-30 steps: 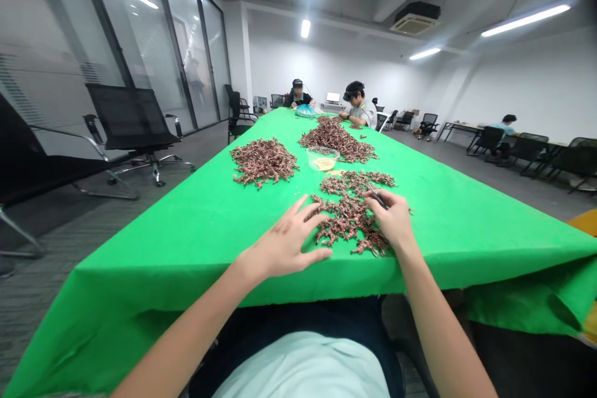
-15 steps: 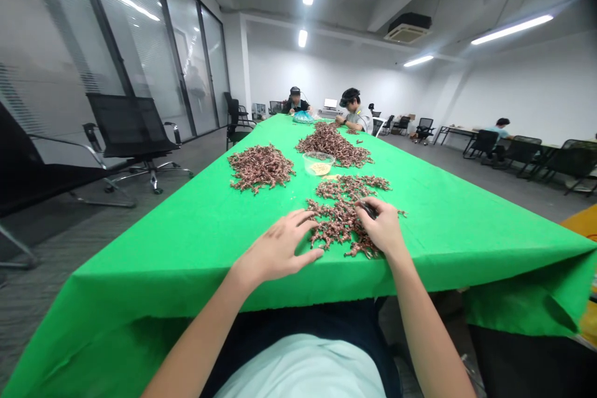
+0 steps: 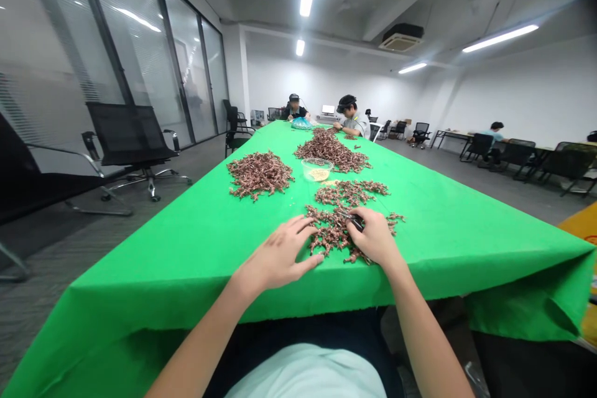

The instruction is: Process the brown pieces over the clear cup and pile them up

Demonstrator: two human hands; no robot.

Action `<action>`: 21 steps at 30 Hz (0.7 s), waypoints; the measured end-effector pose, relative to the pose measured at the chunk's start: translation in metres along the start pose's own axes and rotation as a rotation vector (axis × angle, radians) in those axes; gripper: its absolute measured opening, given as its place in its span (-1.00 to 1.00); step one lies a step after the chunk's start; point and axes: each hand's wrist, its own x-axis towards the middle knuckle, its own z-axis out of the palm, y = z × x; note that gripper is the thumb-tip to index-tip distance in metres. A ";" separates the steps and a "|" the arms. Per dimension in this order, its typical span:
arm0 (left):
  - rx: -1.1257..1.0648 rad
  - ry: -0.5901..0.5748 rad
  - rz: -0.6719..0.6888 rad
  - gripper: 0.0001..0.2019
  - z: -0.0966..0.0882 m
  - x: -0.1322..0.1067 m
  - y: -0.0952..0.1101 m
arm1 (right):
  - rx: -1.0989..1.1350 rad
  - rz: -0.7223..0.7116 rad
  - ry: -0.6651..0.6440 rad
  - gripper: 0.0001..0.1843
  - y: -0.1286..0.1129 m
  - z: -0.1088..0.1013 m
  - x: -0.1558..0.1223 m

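In the head view my left hand [image 3: 281, 253] lies low over the green cloth with its fingers apart and nothing held. Its fingertips reach the left edge of a loose heap of small reddish-brown, knobbly pieces [image 3: 332, 237]. My right hand [image 3: 377, 237] is closed around a small black-handled tool [image 3: 357, 222] with a shiny metal tip, over the right side of that heap. The tip points left among the pieces; its exact kind is too small to tell. Just beyond lies a smaller spread of the same pieces [image 3: 347, 193].
A clear plastic bowl [image 3: 317, 170] holds pale bits. Larger piles of brown pieces lie left [image 3: 259, 175] and farther back [image 3: 333, 152] on the green tablecloth [image 3: 196, 230]. Two people sit at the far end near a blue-green bag [image 3: 302, 124]. A black office chair [image 3: 130, 137] stands left.
My right hand and its tool have moved left and slightly nearer, closer to my left hand. My left hand stays about where it was; the whole view has shifted slightly.
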 end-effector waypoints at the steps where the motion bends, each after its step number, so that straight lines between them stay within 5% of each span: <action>1: 0.006 0.044 0.048 -0.54 -0.001 0.000 0.001 | 0.010 0.009 0.017 -0.77 0.000 0.000 0.000; 5: -0.021 0.214 0.307 -0.66 0.000 0.000 0.018 | 0.110 0.106 0.150 -0.81 0.001 -0.002 0.002; 8: -0.067 0.177 0.423 -0.62 0.014 0.006 0.042 | 0.173 0.202 0.272 -0.79 0.002 -0.003 0.003; 14: -0.021 0.177 0.158 -0.74 0.052 0.023 0.070 | 0.236 0.274 0.379 -0.78 0.000 -0.007 0.002; 21: -0.153 0.252 0.138 -0.88 0.047 0.013 0.056 | 0.267 0.264 0.349 -0.79 -0.003 -0.006 0.003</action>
